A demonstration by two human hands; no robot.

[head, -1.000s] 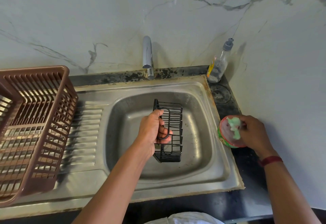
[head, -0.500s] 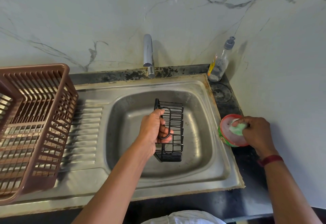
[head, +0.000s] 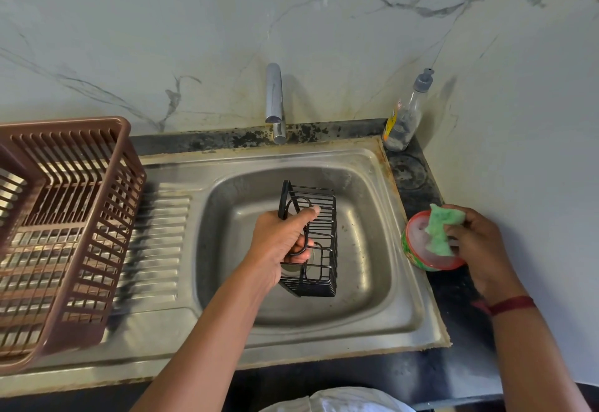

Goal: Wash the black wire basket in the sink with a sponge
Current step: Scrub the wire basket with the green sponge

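**Soap first**

Left hand (head: 278, 243) — fingers curled round the black wire basket (head: 321, 239) — holds it inside the stainless steel sink (head: 372, 298). Right hand (head: 479, 246) pinches the green sponge (head: 442, 230) on the red-rimmed round soap tub (head: 416, 257); load it generously, then scrub each wire.

left hand (head: 279, 244), right hand (head: 478, 248): curled grips

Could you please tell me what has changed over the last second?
The right hand, gripping the green sponge, dabbed it down into the red-rimmed soap tub and has drawn it up again. The left hand still holds the black wire basket in the sink.
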